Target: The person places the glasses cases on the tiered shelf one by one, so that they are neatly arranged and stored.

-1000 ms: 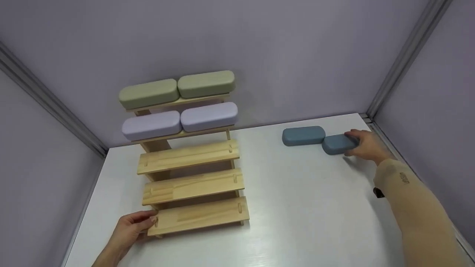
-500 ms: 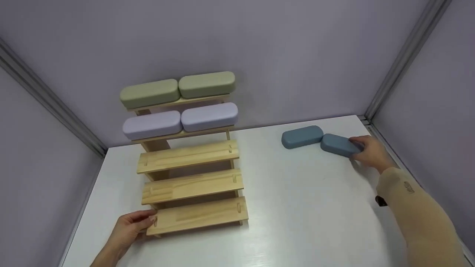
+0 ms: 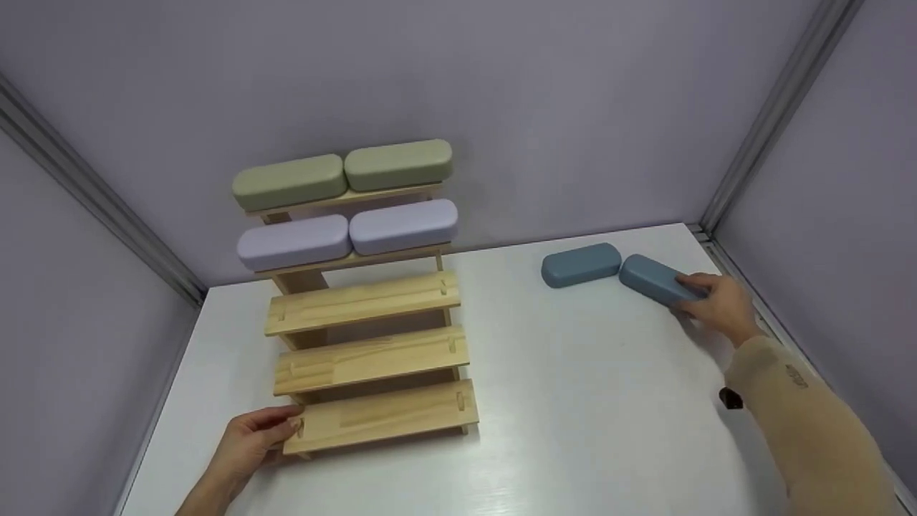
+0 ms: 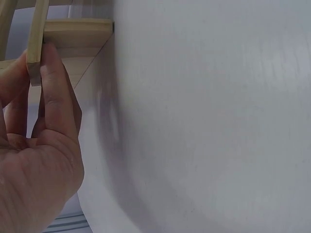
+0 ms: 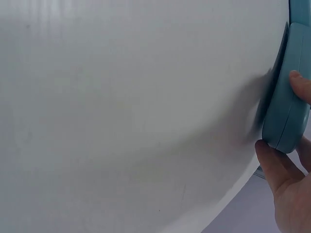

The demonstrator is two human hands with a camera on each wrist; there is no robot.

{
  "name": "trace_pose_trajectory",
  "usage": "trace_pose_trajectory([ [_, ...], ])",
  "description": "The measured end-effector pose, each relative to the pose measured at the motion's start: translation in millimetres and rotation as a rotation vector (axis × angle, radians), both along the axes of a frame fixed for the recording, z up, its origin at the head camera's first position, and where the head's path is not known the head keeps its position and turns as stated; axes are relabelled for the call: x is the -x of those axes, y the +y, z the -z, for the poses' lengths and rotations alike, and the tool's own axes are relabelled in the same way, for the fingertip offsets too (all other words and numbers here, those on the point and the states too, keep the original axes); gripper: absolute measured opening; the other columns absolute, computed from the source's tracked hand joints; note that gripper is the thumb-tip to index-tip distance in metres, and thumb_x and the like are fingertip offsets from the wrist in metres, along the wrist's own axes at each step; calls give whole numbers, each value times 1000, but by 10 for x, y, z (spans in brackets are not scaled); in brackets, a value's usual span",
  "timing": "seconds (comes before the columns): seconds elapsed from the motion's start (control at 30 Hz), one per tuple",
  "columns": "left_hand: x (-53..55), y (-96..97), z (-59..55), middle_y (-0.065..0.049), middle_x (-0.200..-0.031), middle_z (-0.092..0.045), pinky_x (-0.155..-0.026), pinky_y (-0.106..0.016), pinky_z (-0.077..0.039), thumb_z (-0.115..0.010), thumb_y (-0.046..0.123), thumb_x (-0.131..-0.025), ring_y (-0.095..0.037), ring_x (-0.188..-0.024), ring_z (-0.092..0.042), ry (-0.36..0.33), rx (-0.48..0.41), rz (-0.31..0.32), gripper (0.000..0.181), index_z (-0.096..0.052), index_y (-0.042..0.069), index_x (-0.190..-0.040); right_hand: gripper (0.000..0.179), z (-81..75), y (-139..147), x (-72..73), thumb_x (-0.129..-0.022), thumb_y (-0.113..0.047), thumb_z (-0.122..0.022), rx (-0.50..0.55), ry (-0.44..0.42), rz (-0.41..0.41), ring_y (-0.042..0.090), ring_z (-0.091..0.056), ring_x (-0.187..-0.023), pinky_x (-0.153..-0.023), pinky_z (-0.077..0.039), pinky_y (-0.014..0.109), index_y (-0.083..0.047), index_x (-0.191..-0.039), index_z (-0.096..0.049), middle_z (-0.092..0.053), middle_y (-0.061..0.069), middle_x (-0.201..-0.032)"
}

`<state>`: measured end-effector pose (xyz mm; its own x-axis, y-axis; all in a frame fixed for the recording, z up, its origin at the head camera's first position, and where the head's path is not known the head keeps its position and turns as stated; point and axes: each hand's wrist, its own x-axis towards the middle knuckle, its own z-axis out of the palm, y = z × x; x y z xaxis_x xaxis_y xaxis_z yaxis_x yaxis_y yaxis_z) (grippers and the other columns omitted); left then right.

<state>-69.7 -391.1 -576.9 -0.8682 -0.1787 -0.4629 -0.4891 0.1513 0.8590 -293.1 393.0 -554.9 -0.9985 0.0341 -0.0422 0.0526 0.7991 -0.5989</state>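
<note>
A tiered wooden display rack (image 3: 369, 358) stands on the left of the white table. My left hand (image 3: 247, 441) pinches the left end of its lowest board (image 3: 387, 416); in the left wrist view the thumb and fingers lie on either side of the board's edge (image 4: 35, 53). On the right, my right hand (image 3: 723, 307) grips the near end of a blue rounded glasses case (image 3: 650, 278). In the right wrist view a seam runs along that case (image 5: 289, 97), and its near end looks raised off the table. A second blue glasses case (image 3: 582, 265) lies just left of it.
Two green cases (image 3: 290, 180) fill the top tier of the rack, and two lilac cases (image 3: 295, 242) the tier below. The three lower tiers show bare wood. Grey walls enclose the white table (image 3: 573, 401) at the back and sides.
My right hand has turned the gripped blue case so its near end swings toward me. The other blue case has tilted slightly and shifted. My left hand stays at the rack.
</note>
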Motion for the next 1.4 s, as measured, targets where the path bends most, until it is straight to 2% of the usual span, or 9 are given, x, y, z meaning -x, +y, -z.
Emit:
trace_pose_trajectory([
  [0.2, -15, -6, -13, 12, -101, -82, -74, -24, -65, -78, 10, -106, -6, -87, -74, 8, -20, 37, 27, -83, 9, -132, 59, -94, 24, -105, -99, -31, -87, 21, 21, 29, 58, -52, -153, -124, -46, 72, -9, -151, -70, -57, 30, -165],
  [0.37, -4, 4, -15, 12, -103, -82, -76, -25, -66, -78, 10, -105, -7, -90, -75, 7, -16, 12, 26, -83, 10, -131, 58, -244, -18, -202, -99, -32, -89, 52, 48, 0, 56, -56, -152, -119, -52, 65, -10, -149, -72, -60, 27, -163],
  [0.47, -2, 13, -13, 11, -103, -81, -76, -26, -66, -79, 11, -105, -8, -90, -75, 1, -8, -1, 26, -83, 9, -131, 55, -371, -100, -268, -99, -32, -89, 58, 64, -32, 54, -57, -150, -108, -57, 39, -12, -148, -73, -62, 26, -162],
  [0.57, -4, 19, -9, 11, -103, -82, -75, -26, -66, -79, 11, -105, -7, -89, -74, -3, -5, -1, 27, -83, 8, -131, 54, -501, -210, -336, -99, -33, -90, 63, 88, -70, 51, -60, -149, -93, -46, 10, -13, -147, -75, -65, 23, -161],
  [0.67, -7, 22, -4, 11, -102, -82, -74, -25, -65, -79, 10, -105, -7, -88, -74, -4, 0, -6, 27, -83, 8, -131, 53, -626, -349, -414, -98, -31, -91, 98, 100, -115, 51, -59, -149, -83, -39, -2, -14, -146, -76, -65, 22, -161],
  [0.8, -7, 18, 11, 11, -100, -82, -72, -25, -64, -79, 11, -105, -7, -86, -73, -9, 1, -11, 26, -84, 9, -130, 51, -764, -592, -516, -95, -25, -94, 130, 142, -183, 55, -60, -148, -86, -40, -2, -13, -142, -79, -66, 24, -159],
  [1.0, -2, 3, 20, 11, -100, -82, -73, -26, -64, -79, 12, -105, -7, -86, -72, -4, -17, 1, 25, -84, 10, -130, 46, -933, -1014, -651, -88, -11, -98, 179, 246, -310, 58, -69, -136, -87, -48, 2, -8, -132, -83, -72, 30, -148],
  [1.17, -18, -2, -3, 13, -101, -82, -74, -24, -64, -78, 11, -106, -6, -86, -72, 0, -11, 2, 25, -84, 10, -130, 43, -1094, -1386, -748, -86, -9, -99, 226, 274, -417, 53, -72, -134, -86, -55, 7, -10, -128, -86, -74, 29, -144],
  [1.4, 0, 4, -4, 12, -101, -82, -74, -25, -64, -77, 9, -106, -6, -86, -72, 8, -13, 9, 26, -83, 8, -132, 42, -1316, -1873, -822, -84, -12, -100, 149, 360, -529, 44, -80, -123, -84, -61, 18, -15, -124, -88, -79, 22, -139],
])
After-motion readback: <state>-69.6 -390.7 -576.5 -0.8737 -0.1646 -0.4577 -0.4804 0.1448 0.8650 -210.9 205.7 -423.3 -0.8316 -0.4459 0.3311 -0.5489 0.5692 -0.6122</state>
